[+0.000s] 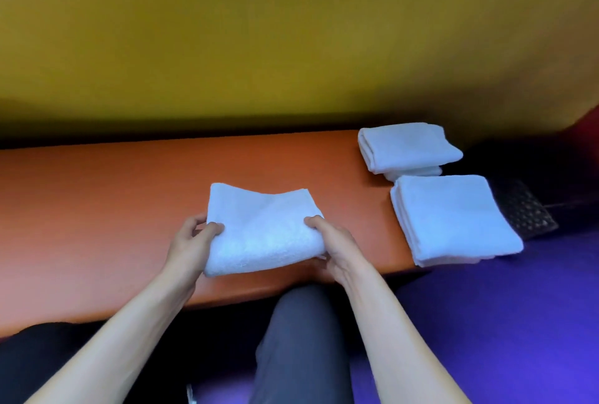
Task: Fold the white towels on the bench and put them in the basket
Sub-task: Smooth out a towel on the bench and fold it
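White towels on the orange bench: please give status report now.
Left hand and right hand grip folded white towel. Two folded white stacks wait on orange bench. Basket unseen. Nothing blocking.

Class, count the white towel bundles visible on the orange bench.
3: one held in both hands, mid-bench; one at the far right; one at the near right edge. Stacked layers may hide more.

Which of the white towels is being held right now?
The folded white terry towel mid-bench, gripped by left hand and right hand; the other stacks lie untouched at right.
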